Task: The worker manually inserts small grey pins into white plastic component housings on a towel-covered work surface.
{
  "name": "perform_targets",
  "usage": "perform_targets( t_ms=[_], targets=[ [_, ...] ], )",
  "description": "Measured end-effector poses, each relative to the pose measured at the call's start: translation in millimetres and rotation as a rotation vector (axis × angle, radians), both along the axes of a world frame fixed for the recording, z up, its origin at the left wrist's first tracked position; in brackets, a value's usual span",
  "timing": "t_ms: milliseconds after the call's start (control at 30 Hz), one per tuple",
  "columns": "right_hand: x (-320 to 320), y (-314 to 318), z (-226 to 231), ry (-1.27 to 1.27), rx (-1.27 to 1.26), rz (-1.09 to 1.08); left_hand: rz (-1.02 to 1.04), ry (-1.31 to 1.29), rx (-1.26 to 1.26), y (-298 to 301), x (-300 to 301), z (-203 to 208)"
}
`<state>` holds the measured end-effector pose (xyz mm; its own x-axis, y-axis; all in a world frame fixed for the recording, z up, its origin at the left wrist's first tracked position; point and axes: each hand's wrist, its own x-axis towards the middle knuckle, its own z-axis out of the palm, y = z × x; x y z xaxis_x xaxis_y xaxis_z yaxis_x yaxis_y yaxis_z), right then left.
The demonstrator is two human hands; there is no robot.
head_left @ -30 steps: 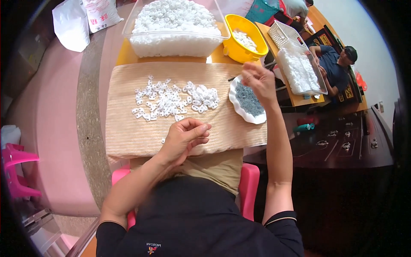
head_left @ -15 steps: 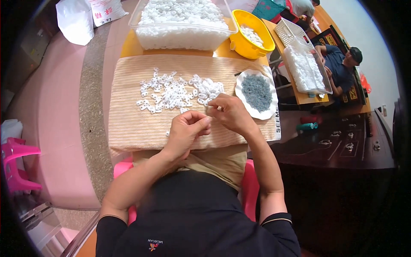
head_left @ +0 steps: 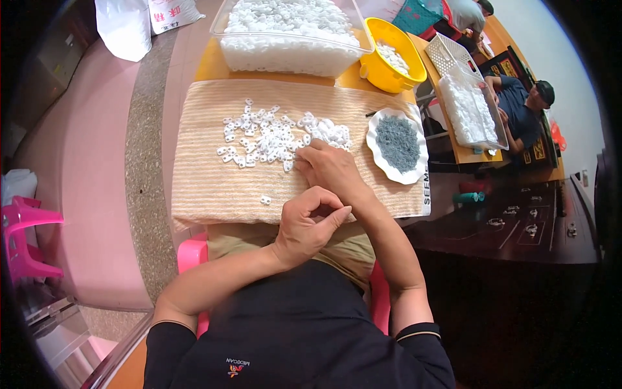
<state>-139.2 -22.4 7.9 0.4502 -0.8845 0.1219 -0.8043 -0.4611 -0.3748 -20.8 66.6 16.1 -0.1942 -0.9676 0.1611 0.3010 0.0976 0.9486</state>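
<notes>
On the table's striped mat (head_left: 214, 188) white pieces (head_left: 272, 137) lie scattered. Our right hand (head_left: 330, 167) reaches their near edge, fingers together; left hand (head_left: 308, 223) curled shut, contents unclear.

Bright, even daylight fills the scene; shadows under the hands are soft and faint. The striped mat (head_left: 214, 188) is sharp at centre. Around it, fisheye bending curves straight edges, and the rim darkens to black vignette. No glare.
</notes>
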Motion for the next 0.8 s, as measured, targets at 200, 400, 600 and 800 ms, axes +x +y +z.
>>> perform_targets(
  t_ms=[200, 400, 600, 800],
  targets=[
    [2, -4, -4, 0.014, 0.009, -0.044, -0.041, 0.031, 0.160, -4, 4, 5],
    [-5, -1, -4, -0.075, 0.018, -0.052, 0.061, 0.103, 0.239, -24, 8, -15],
    [-11, 18, 7, -0.590, 0.120, -0.185, 0.193, 0.236, 0.294, -45, 15, -18],
    [-27, 27, 11, -0.983, 0.589, -0.149, 0.067, 0.238, 0.379, -45, 15, -21]
  ],
)
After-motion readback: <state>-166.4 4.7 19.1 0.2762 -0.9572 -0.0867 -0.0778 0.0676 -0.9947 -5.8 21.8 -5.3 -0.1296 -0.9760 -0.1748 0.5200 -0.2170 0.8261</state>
